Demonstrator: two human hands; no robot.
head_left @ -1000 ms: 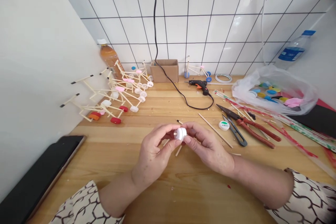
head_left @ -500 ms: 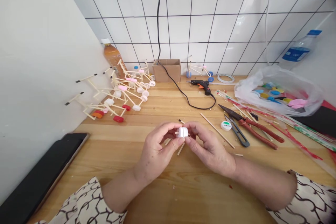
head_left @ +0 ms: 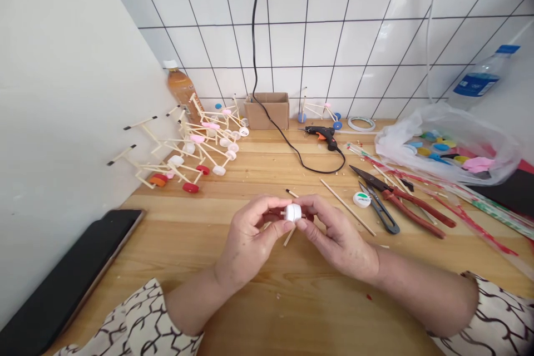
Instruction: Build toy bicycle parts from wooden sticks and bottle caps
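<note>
Between my two hands is a pair of white bottle caps (head_left: 293, 212), pressed together face to face, with short ends of thin stick poking out at the sides. My left hand (head_left: 252, 242) pinches the caps from the left with thumb and fingers. From the right, my right hand (head_left: 342, 242) grips them the same way, its fingertips partly hidden behind. Under the hands, a black-tipped stick (head_left: 291, 193) and other stick pieces lie on the wooden table (head_left: 267, 311), mostly covered by my fingers. A loose wooden stick (head_left: 348, 207) rests just beyond my right hand.
Stick-and-cap models (head_left: 196, 147) crowd the left back. Near the cardboard box (head_left: 267, 111) lies a glue gun (head_left: 323, 134) with its black cable. On the right are snips (head_left: 381, 211), red-handled shears (head_left: 411, 203), a white cap (head_left: 361, 199) and a plastic bag of caps (head_left: 392, 142). A phone (head_left: 70, 272) lies left.
The white caps have turned slightly between my fingers. Both hands keep their grip, and the whole view has shifted a little.
</note>
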